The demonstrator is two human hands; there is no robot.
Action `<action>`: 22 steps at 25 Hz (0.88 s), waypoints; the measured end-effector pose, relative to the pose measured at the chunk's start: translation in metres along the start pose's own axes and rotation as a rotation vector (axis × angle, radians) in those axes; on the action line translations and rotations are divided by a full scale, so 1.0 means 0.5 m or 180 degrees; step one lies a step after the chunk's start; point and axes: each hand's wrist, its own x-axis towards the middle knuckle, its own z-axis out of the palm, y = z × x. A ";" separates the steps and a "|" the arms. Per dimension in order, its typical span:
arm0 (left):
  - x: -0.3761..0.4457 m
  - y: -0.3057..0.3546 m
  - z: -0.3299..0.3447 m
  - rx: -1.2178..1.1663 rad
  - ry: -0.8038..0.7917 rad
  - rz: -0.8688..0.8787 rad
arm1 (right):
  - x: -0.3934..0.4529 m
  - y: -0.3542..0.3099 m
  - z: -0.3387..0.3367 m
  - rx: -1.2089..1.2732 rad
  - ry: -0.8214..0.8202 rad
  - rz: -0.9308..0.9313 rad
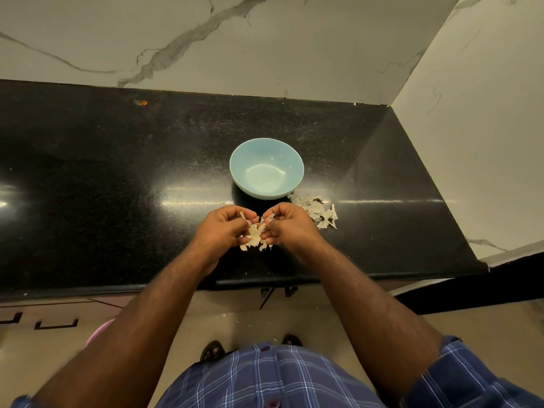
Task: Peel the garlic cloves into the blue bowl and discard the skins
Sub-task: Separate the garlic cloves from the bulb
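Observation:
The blue bowl (266,169) stands on the black counter (117,172) and looks empty inside. Just in front of it, my left hand (223,226) and my right hand (290,225) meet over a small cluster of garlic (255,232). Both hands have curled fingers pinching at the garlic, with papery skin hanging out below them. A short pale stem pokes up from my left hand's fingers. A pile of garlic skins (316,210) lies on the counter to the right of the bowl, beside my right hand.
A marble wall (265,45) runs behind the counter and another closes it on the right. The counter's front edge is just below my wrists. A small orange speck (141,102) lies at the back left. Bits of skin dot the floor.

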 end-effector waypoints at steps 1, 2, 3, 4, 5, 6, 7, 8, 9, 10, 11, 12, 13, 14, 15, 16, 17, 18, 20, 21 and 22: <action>-0.001 -0.001 0.000 0.0022 -0.0023 0.0001 | 0.000 -0.001 0.001 0.0074 -0.0003 0.0023; -0.001 -0.002 -0.001 0.0038 -0.0038 0.0003 | 0.001 0.000 0.002 0.0151 -0.0001 0.0044; -0.001 -0.002 -0.001 0.0047 -0.0050 0.0004 | 0.001 0.001 0.003 0.0206 0.0004 0.0063; -0.001 -0.003 -0.002 0.0060 -0.0061 0.0003 | 0.000 0.003 0.004 0.0216 0.0012 0.0061; -0.002 -0.003 -0.002 0.0083 -0.0076 -0.0003 | 0.000 0.004 0.005 0.0179 0.0026 0.0041; -0.003 -0.002 -0.002 0.0113 -0.0091 -0.0008 | 0.000 0.006 0.006 0.0132 0.0041 0.0015; -0.004 -0.001 -0.002 0.0136 -0.0103 -0.0012 | 0.001 0.005 0.007 0.0103 0.0056 -0.0009; -0.003 0.001 -0.002 0.0147 -0.0115 -0.0014 | 0.001 0.005 0.007 0.0101 0.0076 -0.0029; -0.003 0.003 -0.002 0.0155 -0.0123 -0.0019 | 0.001 0.004 0.007 0.0117 0.0101 -0.0046; -0.002 0.004 -0.003 0.0157 -0.0133 -0.0033 | 0.001 0.003 0.007 0.0151 0.0132 -0.0063; -0.001 0.004 -0.005 0.0157 -0.0143 -0.0054 | 0.001 0.003 0.007 0.0196 0.0165 -0.0085; 0.001 0.004 -0.006 0.0152 -0.0161 -0.0087 | 0.002 0.002 0.006 0.0252 0.0186 -0.0112; 0.002 0.003 -0.007 0.0146 -0.0196 -0.0124 | 0.003 0.002 0.006 0.0313 0.0190 -0.0135; 0.003 0.002 -0.007 0.0144 -0.0240 -0.0163 | 0.004 0.003 0.006 0.0366 0.0182 -0.0150; 0.003 0.000 -0.006 0.0153 -0.0282 -0.0190 | 0.006 0.003 0.007 0.0392 0.0182 -0.0155; 0.004 -0.001 -0.004 0.0175 -0.0302 -0.0202 | 0.008 0.003 0.007 0.0387 0.0188 -0.0162; 0.005 -0.002 -0.003 0.0206 -0.0297 -0.0206 | 0.009 0.003 0.008 0.0346 0.0200 -0.0176; 0.006 -0.002 -0.003 0.0253 -0.0277 -0.0206 | 0.011 0.004 0.006 0.0266 0.0239 -0.0187; 0.009 0.000 -0.004 0.0399 -0.0227 -0.0218 | 0.015 0.007 -0.007 0.0059 0.0445 -0.0183; 0.011 0.001 -0.004 0.0470 -0.0216 -0.0247 | 0.018 0.012 -0.019 -0.0027 0.0608 -0.0174; 0.012 0.001 -0.005 0.0507 -0.0215 -0.0300 | 0.022 0.018 -0.033 -0.0093 0.0777 -0.0166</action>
